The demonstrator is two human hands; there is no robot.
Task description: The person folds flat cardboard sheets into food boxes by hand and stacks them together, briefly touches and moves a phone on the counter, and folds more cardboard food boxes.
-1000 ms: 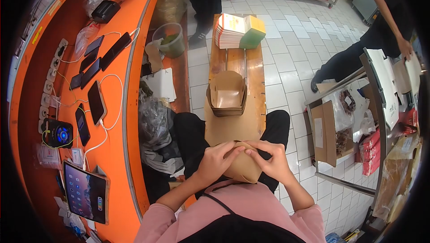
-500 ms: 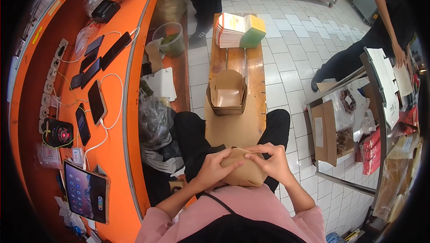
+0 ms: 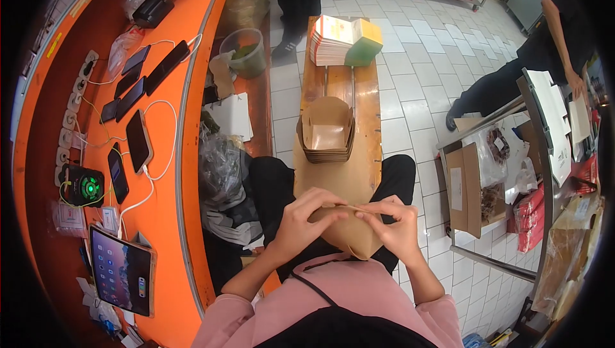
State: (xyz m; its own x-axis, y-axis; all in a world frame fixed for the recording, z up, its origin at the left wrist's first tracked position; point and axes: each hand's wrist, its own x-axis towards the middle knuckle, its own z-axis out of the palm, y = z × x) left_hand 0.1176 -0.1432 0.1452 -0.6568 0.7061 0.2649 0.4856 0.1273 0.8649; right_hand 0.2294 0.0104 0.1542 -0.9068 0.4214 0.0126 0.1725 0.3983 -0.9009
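Observation:
A brown paper box point(image 3: 351, 236) is held over my lap, its far edge pinched between both hands. My left hand point(image 3: 304, 223) grips the left part of that edge between thumb and fingers. On the right part, my right hand point(image 3: 394, 225) pinches the edge the same way. Beyond them, a stack of open brown boxes point(image 3: 327, 131) stands on a brown sheet point(image 3: 333, 178) laid over the wooden bench point(image 3: 368, 107). Farther along the bench lie stacked white and red printed cartons point(image 3: 331, 40) beside a yellow and green one point(image 3: 364, 43).
An orange counter point(image 3: 170, 220) on the left bears phones, cables and a tablet point(image 3: 122, 271). A clear tub point(image 3: 245, 53) is beside it. On the right is a metal rack point(image 3: 493, 265) with a cardboard box point(image 3: 462, 191). One person stands behind the rack, another beyond the bench.
The held box has tilted, with its far edge raised, and both hands have shifted slightly up with it. The person at the rack has moved a hand among the flat cartons.

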